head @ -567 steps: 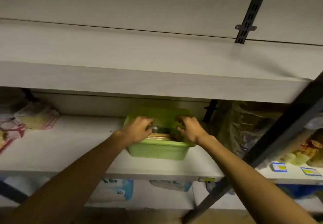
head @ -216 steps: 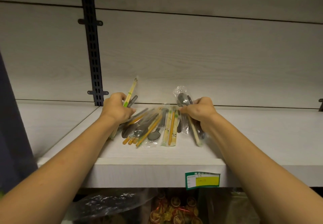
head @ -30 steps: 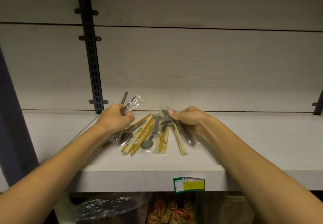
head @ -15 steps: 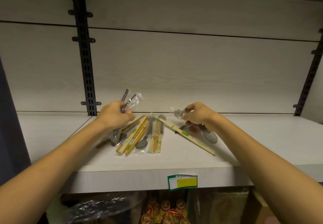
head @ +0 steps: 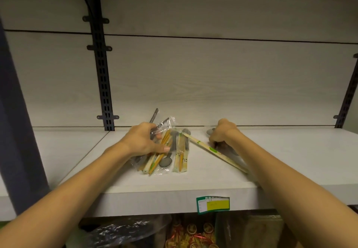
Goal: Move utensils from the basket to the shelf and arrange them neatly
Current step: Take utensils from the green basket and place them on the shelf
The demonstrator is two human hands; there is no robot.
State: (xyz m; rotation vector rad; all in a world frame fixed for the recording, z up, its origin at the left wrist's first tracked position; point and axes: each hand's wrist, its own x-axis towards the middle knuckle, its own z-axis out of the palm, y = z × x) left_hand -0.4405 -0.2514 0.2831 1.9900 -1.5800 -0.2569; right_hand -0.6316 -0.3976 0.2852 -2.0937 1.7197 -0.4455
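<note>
Several wrapped utensil packs (head: 175,156), holding spoons and wooden chopsticks, lie in a loose row on the white shelf (head: 135,185). My left hand (head: 144,141) is closed around a clear pack of metal spoons (head: 161,125) whose handles stick up behind my fingers. My right hand (head: 222,133) presses down on another wrapped spoon pack (head: 210,131) to the right of the row. A long chopstick pack (head: 211,151) lies slanted across the shelf beneath that wrist. The basket is out of view.
A black slotted upright (head: 101,69) runs up the back wall on the left, another (head: 346,100) on the right. A green and yellow price label (head: 213,204) sticks to the shelf's front edge. Packaged goods (head: 189,234) fill the shelf below.
My right hand has pulled its spoon pack and the chopstick pack to the right, away from the row. My left hand keeps its hold on the spoon pack.
</note>
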